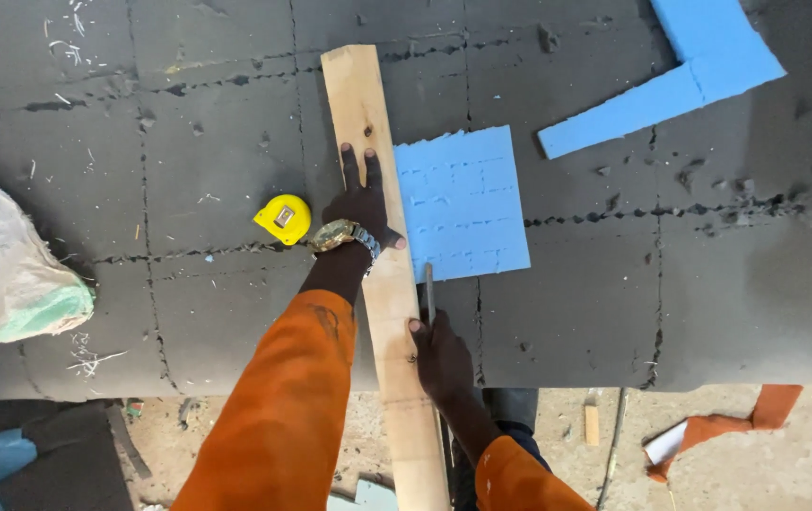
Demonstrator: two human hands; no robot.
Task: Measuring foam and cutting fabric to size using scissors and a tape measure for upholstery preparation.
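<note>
Left hand point(360, 203), fingers spread flat, pins wooden plank point(382, 274) at frame centre. Right hand point(441, 355) closed round blade tool point(428, 295) at plank's right edge, just below blue foam square point(462, 201). Risk: plank slips w/ uneven pressure, cut wanders; left thumb near blade path.

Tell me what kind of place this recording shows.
Probably a foam-cutting or upholstery workshop: a dark worktable scored with cut lines, blue foam pieces, a yellow tape measure, and a wooden plank pressed flat as a straightedge by the left hand.
</note>
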